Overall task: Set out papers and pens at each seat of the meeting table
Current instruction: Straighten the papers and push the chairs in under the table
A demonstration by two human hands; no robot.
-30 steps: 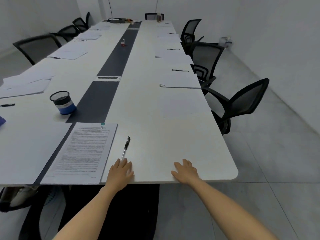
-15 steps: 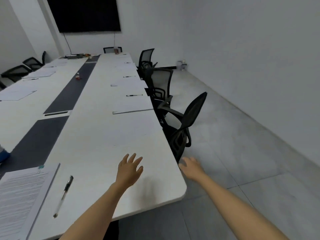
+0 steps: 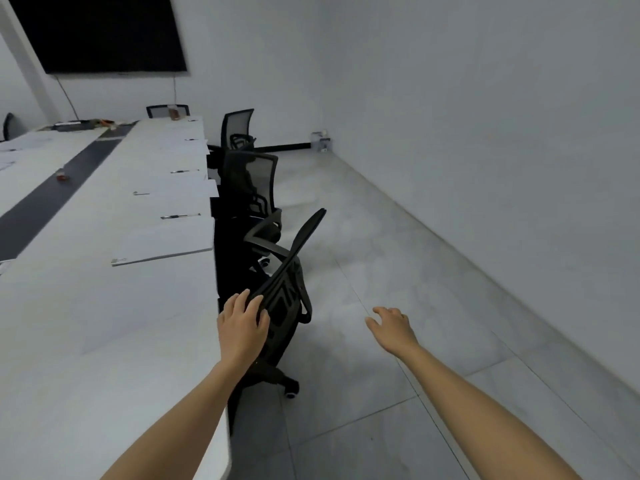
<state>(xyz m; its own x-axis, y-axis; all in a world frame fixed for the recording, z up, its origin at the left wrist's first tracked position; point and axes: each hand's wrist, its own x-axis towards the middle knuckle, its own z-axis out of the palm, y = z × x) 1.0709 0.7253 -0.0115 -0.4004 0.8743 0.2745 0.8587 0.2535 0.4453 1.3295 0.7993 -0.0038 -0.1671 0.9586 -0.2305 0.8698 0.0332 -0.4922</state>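
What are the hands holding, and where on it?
The left hand touches the nearest chair at its backrest's edge; a real grip cannot be told. The right hand holds nothing.

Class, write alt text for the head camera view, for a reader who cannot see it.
A person's left hand touches the backrest of the nearest black office chair beside a long white meeting table; the right hand hangs open over the grey floor. Further along, papers and pens lie at the seats.
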